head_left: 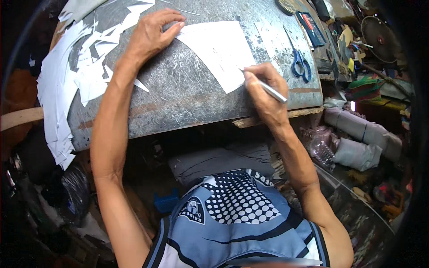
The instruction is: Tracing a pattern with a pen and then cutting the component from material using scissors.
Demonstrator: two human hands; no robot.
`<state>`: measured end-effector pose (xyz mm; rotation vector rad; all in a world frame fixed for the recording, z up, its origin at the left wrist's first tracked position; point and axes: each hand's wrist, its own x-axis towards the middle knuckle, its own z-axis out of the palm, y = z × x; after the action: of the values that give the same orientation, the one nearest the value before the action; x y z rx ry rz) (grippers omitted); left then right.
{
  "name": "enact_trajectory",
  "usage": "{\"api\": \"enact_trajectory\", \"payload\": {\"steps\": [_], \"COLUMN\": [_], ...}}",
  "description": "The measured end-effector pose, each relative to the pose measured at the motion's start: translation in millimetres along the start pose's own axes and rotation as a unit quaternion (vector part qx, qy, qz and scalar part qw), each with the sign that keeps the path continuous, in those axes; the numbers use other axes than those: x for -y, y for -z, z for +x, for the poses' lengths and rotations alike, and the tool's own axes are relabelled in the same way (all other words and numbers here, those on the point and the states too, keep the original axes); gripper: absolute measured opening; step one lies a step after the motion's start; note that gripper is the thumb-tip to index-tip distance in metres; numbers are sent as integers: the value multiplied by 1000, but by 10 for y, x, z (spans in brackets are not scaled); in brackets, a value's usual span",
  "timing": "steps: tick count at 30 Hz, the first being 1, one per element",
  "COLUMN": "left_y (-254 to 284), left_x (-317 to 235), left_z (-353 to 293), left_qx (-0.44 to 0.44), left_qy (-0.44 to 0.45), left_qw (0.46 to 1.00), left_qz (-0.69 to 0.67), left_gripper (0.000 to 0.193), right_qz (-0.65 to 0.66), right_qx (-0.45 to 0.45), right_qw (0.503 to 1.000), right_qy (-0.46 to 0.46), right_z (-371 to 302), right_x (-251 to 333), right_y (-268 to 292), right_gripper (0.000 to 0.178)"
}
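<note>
Pale wrapped bundle (355, 125), round fan (380, 38)

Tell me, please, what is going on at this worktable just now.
A person is bent over a worn metal-topped table with a pen in the right hand, its tip at the right side of a white paper piece. The left hand is by that piece's upper left corner. Blue-handled scissors lie off to the right, not in use, and many cut white papers are heaped along the table's left side.

The person's sleeveless blue jersey (241, 214) has black stripes (293, 221) and white dots (243, 198).
</note>
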<state>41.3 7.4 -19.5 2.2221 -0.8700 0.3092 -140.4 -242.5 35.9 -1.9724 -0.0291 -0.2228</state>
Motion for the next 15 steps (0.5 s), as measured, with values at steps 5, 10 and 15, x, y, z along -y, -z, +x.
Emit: {"api": "enact_trajectory", "payload": {"steps": [5, 10, 15], "left_y": [-46, -16, -9], "left_x": [-159, -182, -198], "left_z": [-4, 24, 36], "left_qx": [-29, -73, -91], "left_qy": [-31, -49, -2], "left_qw": [999, 996, 996], "left_qz": [25, 19, -20], "left_gripper": [22, 23, 23], "right_qz": [-141, -247, -266], "right_qx": [-6, 79, 104], "right_qw": [987, 940, 931], "right_qy": [77, 223, 226], "right_z": [-131, -275, -295], "right_x": [55, 64, -16], "right_y": [267, 333, 382], "right_gripper": [11, 16, 16]}}
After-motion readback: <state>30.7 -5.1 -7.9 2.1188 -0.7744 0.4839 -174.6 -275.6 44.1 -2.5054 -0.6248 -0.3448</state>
